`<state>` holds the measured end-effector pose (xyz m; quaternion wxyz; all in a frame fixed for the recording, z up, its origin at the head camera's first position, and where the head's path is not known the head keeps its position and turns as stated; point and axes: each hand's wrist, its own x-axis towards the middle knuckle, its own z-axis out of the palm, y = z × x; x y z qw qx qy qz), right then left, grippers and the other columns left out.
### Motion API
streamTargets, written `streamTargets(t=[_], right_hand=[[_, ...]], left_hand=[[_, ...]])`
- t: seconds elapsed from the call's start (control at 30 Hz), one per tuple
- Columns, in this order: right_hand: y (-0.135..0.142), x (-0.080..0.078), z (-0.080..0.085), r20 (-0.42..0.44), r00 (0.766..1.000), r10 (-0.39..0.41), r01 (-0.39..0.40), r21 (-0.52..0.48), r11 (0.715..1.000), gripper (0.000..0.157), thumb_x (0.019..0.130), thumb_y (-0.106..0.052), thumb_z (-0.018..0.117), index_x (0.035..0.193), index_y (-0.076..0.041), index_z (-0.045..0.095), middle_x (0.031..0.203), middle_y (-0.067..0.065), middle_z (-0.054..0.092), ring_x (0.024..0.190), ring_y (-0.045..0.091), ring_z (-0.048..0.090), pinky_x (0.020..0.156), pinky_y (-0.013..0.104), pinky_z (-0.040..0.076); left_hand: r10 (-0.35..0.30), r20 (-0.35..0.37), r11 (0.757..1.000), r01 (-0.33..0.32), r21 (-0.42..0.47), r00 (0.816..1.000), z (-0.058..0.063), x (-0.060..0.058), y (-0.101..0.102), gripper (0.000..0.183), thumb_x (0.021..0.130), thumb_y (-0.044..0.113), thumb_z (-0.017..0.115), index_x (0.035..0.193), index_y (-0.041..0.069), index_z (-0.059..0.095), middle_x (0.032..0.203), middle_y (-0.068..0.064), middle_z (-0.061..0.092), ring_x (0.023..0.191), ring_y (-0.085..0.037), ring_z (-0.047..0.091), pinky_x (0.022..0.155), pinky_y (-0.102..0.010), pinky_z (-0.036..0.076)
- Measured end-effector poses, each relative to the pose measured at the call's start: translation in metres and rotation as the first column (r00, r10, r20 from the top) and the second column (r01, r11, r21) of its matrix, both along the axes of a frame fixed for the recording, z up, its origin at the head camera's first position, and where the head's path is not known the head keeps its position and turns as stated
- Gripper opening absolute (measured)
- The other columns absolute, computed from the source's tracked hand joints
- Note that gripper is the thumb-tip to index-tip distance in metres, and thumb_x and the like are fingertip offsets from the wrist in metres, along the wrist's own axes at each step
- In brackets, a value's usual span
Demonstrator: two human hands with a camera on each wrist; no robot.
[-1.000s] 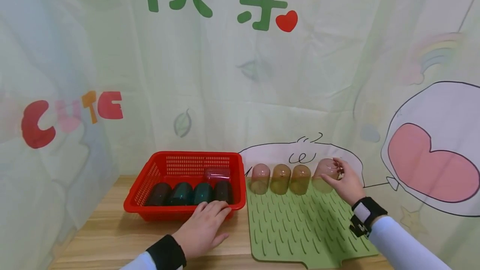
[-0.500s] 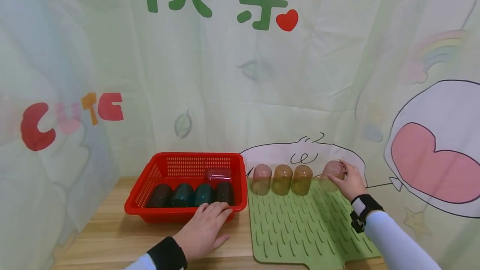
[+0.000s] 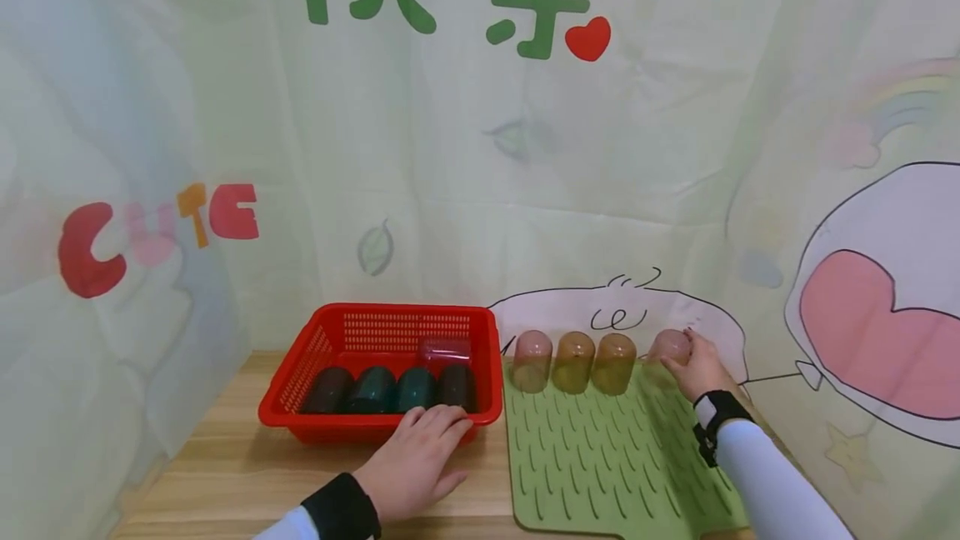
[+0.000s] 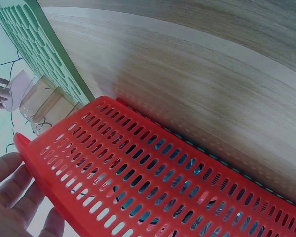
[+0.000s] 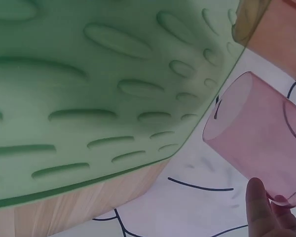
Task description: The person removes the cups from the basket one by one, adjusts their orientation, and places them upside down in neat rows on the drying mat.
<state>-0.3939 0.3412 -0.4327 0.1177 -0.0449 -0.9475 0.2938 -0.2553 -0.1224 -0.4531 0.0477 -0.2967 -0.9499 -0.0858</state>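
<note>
In the head view my right hand (image 3: 702,367) holds a clear pink cup (image 3: 670,346), bottom up, by its upper part at the far right of the green mat (image 3: 592,457). The right wrist view has the fingertips on the closed end of the pink cup (image 5: 266,140), its rim towards the mat's edge; whether they touch I cannot tell. Left of it stand another pink cup (image 3: 532,361) and two amber cups (image 3: 574,362) (image 3: 614,363), upside down in a row. My left hand (image 3: 416,461) rests its extended fingers on the front rim of the red basket (image 3: 380,421).
Inside the basket lie several dark and teal cups (image 3: 372,390) side by side, with a pink cup (image 3: 444,351) behind them. Both basket and mat are on a wooden table (image 3: 225,473). A printed curtain (image 3: 420,148) hangs close behind.
My right hand has carried the pink cup slightly right and farther back, widening its gap from the amber cups. The left hand stays on the basket rim. The head view has shifted slightly.
</note>
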Motion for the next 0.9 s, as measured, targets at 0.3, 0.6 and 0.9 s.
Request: streamTargets(t=[0.3, 0.6, 0.9], right_hand=[[-0.01, -0.009, -0.009, -0.056, 0.998, 0.0, 0.003, 0.043, 0.999, 0.071, 0.096, -0.013, 0.068, 0.146, 0.019, 0.03, 0.145, 0.046, 0.035, 0.136, 0.06, 0.035, 0.114, 0.066, 0.032], [-0.011, -0.012, -0.016, -0.043, 0.999, 0.022, -0.019, 0.068, 0.997, 0.069, 0.095, -0.012, 0.068, 0.143, 0.022, 0.031, 0.144, 0.047, 0.036, 0.135, 0.06, 0.036, 0.114, 0.066, 0.033], [-0.013, -0.014, -0.023, -0.026, 1.0, 0.014, -0.012, 0.076, 0.997, 0.071, 0.096, -0.013, 0.067, 0.146, 0.02, 0.029, 0.145, 0.047, 0.035, 0.136, 0.06, 0.035, 0.114, 0.066, 0.033]], left_hand=[[-0.007, -0.003, 1.0, 0.007, -0.005, 1.0, 0.001, 0.001, 0.0, 0.068, 0.09, 0.053, 0.071, 0.147, 0.021, 0.052, 0.149, 0.003, 0.051, 0.134, -0.023, 0.047, 0.116, -0.053, 0.039], [-0.016, -0.016, 1.0, 0.016, -0.001, 1.0, 0.002, 0.004, 0.0, 0.068, 0.091, 0.054, 0.069, 0.148, 0.022, 0.051, 0.15, 0.004, 0.051, 0.135, -0.023, 0.047, 0.116, -0.053, 0.038], [-0.008, -0.026, 1.0, 0.008, 0.003, 1.0, -0.002, 0.003, -0.001, 0.068, 0.09, 0.053, 0.07, 0.148, 0.022, 0.05, 0.15, 0.004, 0.051, 0.136, -0.022, 0.047, 0.117, -0.054, 0.038]])
